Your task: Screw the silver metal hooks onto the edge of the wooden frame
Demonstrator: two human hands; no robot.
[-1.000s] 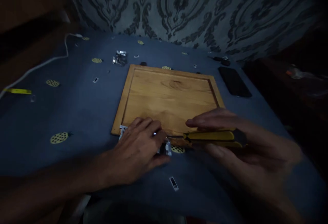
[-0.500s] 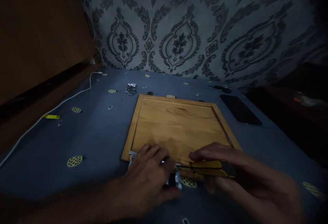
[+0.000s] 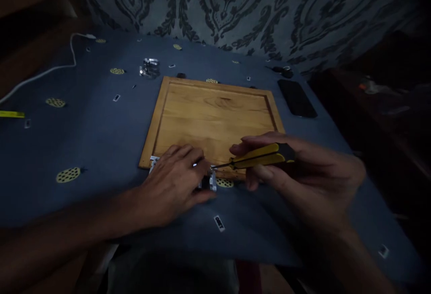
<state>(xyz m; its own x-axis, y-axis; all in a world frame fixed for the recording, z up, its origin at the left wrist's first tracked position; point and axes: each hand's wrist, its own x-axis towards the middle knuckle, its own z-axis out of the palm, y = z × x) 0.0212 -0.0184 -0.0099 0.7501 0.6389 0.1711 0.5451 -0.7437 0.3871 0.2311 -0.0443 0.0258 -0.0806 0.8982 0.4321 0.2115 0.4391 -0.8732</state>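
Observation:
A wooden panel (image 3: pixel 215 119) with a raised frame lies flat on the blue patterned cloth. At its near edge, my left hand (image 3: pixel 177 182) is closed over a metal hinge (image 3: pixel 213 181), fingers bent and pressing it down; most of the metal is hidden beneath them. A piece of bright metal (image 3: pixel 154 161) also shows left of the knuckles, at the panel's corner. Between its thumb and fingers, my right hand (image 3: pixel 303 173) grips a yellow-and-black screwdriver (image 3: pixel 259 155). The thin shaft points left, its tip at the hinge beside my left fingertips.
More metal hinges (image 3: pixel 150 67) lie beyond the panel's far left corner. A black phone (image 3: pixel 296 98) rests to the right, with a small dark object (image 3: pixel 283 70) behind it. A white cable (image 3: pixel 43 73) runs along the left, near a yellow strip (image 3: pixel 11 114). Patterned wallpaper rises behind.
The view has tipped downward, so everything sits higher in the picture. The screwdriver's handle has tilted up a little in my right hand. My left hand stays on the hinge.

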